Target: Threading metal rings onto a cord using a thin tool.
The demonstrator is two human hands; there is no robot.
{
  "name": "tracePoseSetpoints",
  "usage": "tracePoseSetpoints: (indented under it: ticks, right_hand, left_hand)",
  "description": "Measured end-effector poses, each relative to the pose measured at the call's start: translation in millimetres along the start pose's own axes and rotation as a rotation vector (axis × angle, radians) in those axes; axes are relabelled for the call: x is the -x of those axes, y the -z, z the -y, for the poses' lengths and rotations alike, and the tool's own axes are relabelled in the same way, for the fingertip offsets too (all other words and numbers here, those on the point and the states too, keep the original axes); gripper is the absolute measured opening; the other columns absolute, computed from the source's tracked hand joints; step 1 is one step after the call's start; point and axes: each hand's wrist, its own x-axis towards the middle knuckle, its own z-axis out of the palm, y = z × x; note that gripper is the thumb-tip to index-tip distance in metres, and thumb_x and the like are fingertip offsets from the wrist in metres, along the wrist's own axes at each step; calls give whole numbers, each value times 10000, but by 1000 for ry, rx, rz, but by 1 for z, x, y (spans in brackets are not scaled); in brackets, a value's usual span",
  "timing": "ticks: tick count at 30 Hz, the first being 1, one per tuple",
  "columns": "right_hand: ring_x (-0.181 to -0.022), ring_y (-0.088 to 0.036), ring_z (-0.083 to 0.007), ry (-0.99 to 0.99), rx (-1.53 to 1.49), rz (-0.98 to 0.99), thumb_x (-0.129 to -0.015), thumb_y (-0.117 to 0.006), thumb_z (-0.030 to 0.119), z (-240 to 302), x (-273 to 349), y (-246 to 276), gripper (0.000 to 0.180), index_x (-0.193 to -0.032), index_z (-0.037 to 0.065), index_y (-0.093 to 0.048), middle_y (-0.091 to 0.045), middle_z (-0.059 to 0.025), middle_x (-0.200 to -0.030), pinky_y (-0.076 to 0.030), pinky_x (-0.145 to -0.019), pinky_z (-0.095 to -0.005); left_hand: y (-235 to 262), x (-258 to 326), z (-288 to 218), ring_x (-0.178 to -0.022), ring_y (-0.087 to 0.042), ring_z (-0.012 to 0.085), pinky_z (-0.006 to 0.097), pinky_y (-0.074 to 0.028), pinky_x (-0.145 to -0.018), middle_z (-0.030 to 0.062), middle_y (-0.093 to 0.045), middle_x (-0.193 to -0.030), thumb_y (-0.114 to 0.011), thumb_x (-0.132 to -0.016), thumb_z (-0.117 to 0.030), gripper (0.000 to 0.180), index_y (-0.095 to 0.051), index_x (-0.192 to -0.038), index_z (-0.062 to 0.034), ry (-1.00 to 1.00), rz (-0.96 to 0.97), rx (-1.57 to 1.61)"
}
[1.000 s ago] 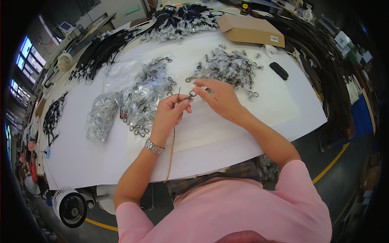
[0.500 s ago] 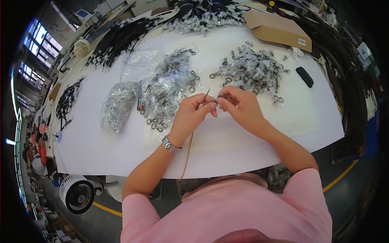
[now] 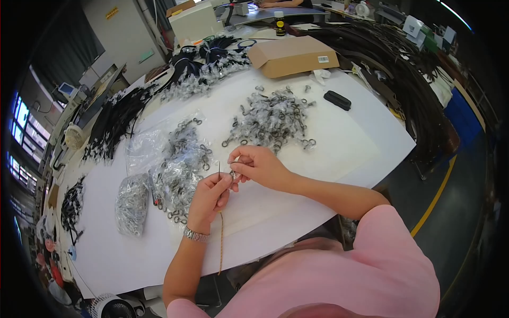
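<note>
My left hand [image 3: 208,196], with a metal watch [image 3: 196,235] on its wrist, is closed. A thin dark pointed rod [image 3: 219,168] sticks up from its fingers, and an orange-brown cord [image 3: 221,244] hangs below that hand past the table edge. My right hand [image 3: 261,168] is pinched closed just beside the left fingertips. A small dark metal clasp [image 3: 233,174] shows between the two hands, partly hidden by fingers. Beyond the right hand lies a pile of metal clasps [image 3: 273,119] in clear wrap. Another heap of wrapped clasps [image 3: 177,177] lies left of my left hand.
A stuffed clear bag [image 3: 132,204] lies on the white table [image 3: 318,169] at left. Bundles of black straps [image 3: 119,119] line the far left. Farther back are an open cardboard box [image 3: 294,55], a black case [image 3: 338,100] and a dark bottle [image 3: 279,24]. Long dark strips [image 3: 392,69] cover the right side.
The view has swung to the right, so the table and hands appear shifted left and lower. My hands stay together at the fingertips, the right one now slightly higher over the clasp.
</note>
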Motion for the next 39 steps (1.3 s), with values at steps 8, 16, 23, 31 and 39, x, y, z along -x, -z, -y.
tracePoseSetpoints:
  ticks: [8, 16, 23, 31, 39]
  right_hand:
    - [-676, -653, -77, -131, -110, 42, -1026, -663, 211, -17, -13, 13, 235, -925, -1, -676, -695, -35, -761, -533, -608, -237]
    - [-613, -576, -58, 19, 62, 0, -1032, -651, 225, -23, -14, 9, 292, -828, 18, -678, -636, 5, -693, -483, -572, -234]
    - [-563, -597, -117, 140, 448, 0, -1020, -639, 242, -8, -6, 15, 339, -777, 7, -660, -627, -54, -627, -472, -551, -309]
    - [-544, -627, -171, 318, 676, -88, -1009, -630, 212, -3, 0, 15, 299, -783, 19, -668, -644, -98, -633, -473, -536, -346]
    - [-585, -522, -40, -39, 173, -61, -998, -697, 183, -3, -3, 17, 197, -963, -1, -756, -629, 11, -671, -401, -526, -229]
  left_hand:
    - [-23, -1, -11, -485, -419, -4, 177, -280, -426, 34, -727, -811, -687, -994, -161, 166, -733, -981, -2, -162, -153, -260]
    - [-22, -2, -14, -455, -395, 7, 196, -243, -400, 26, -702, -800, -638, -1020, -202, 212, -716, -982, -9, -98, -60, -293]
    - [-20, -1, -1, -459, -393, 9, 193, -253, -398, 34, -686, -810, -599, -1057, -217, 265, -702, -1053, 28, 5, 36, -146]
    - [-22, -5, -2, -469, -389, 8, 191, -258, -417, 41, -685, -839, -601, -1057, -214, 260, -696, -1076, 27, 57, 59, -47]
    - [-20, 1, -7, -476, -385, 5, 181, -253, -430, 9, -668, -820, -620, -1040, -204, 229, -697, -1064, 11, 23, 52, -56]
